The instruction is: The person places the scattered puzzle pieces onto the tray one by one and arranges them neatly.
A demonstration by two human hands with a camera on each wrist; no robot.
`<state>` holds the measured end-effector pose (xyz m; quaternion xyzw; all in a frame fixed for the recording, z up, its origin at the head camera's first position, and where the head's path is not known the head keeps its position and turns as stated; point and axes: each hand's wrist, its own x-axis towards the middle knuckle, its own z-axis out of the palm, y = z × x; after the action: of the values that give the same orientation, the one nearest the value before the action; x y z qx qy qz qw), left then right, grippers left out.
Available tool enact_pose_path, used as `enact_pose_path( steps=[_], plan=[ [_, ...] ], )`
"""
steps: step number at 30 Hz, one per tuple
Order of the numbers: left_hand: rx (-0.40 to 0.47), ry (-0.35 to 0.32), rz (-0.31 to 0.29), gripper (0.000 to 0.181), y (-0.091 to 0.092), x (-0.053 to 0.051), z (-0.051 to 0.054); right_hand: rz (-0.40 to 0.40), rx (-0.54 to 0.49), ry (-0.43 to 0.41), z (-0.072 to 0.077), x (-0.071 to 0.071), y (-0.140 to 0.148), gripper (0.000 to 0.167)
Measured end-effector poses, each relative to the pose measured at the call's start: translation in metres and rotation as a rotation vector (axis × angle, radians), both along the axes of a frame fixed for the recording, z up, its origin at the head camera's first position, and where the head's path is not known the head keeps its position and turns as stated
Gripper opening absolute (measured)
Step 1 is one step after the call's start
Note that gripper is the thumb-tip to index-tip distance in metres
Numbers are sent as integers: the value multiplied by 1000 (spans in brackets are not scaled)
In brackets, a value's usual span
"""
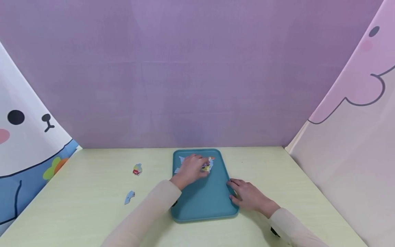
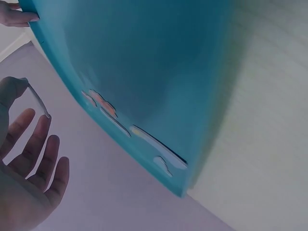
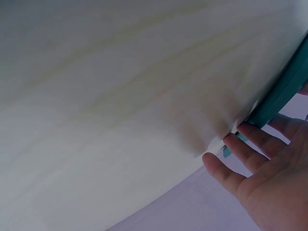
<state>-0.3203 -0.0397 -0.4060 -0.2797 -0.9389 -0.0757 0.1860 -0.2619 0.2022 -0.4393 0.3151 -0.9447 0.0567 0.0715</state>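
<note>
My left hand (image 1: 192,168) is over the far part of a blue-green tray (image 1: 206,202). Its thumb and a fingertip pinch a thin, flat puzzle piece (image 2: 39,102), seen nearly edge-on in the left wrist view; the other fingers spread loosely. Several puzzle pieces lie in the tray, among them a pale strip (image 2: 159,146) and a reddish piece (image 2: 103,102); the left hand partly covers them in the head view. My right hand (image 1: 249,196) touches the tray's right rim, its fingers (image 3: 255,137) loosely extended along the side.
Left of the tray, on the pale table (image 1: 98,212), lie a piece with red and yellow print (image 1: 137,169) and a light-blue curved piece (image 1: 129,197). A purple cloth (image 1: 185,75) stands behind the table, with printed cloths on both sides.
</note>
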Motion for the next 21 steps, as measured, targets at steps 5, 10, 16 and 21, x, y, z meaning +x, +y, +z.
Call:
enact_pose_path(
  steps=[5, 10, 16, 21],
  plan=[
    [-10, -33, 34, 28, 12, -4, 0, -1, -7, 10, -2, 0, 0, 46],
    [-7, -50, 56, 28, 21, -7, -4, -14, 0, 7, -4, -1, 1, 48],
    [32, -71, 89, 26, 28, -9, -10, -21, 5, -3, -5, -1, 0, 48],
    [52, -95, 120, 32, 32, -11, -13, -26, 12, -18, -4, 0, 0, 48]
  ],
)
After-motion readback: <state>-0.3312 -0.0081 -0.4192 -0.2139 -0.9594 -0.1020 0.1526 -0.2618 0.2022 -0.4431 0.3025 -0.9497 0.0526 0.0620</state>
